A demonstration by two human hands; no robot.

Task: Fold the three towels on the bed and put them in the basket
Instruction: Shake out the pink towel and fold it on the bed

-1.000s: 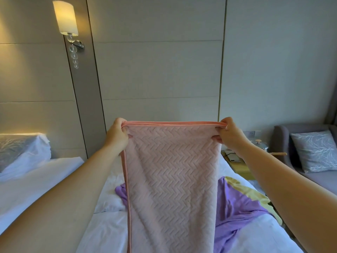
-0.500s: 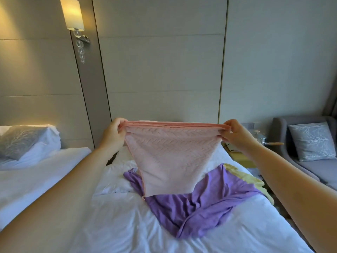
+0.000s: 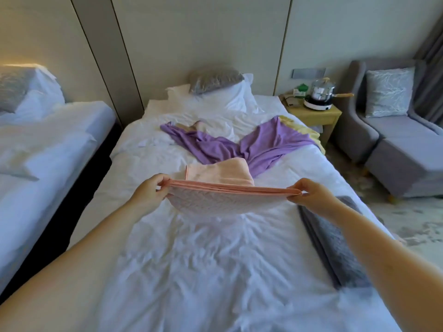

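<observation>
Laying the pink towel (image 3: pixel 215 200) down on the bed (image 3: pixel 191 271) for its next fold.
The left hand (image 3: pixel 146 195) and right hand (image 3: pixel 309 192) are each pinching a corner, with the doubled edge stretching taut between them. The towel was hanging upright a second ago. Now it is draping onto the sheet just beyond the grip, short of the purple towel (image 3: pixel 263 144).

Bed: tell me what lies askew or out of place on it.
The crumpled purple cloth towel sprawls unfolded in a twisted V across the white bed, and a pale yellow towel alongside it lies bunched at the right edge.
</observation>
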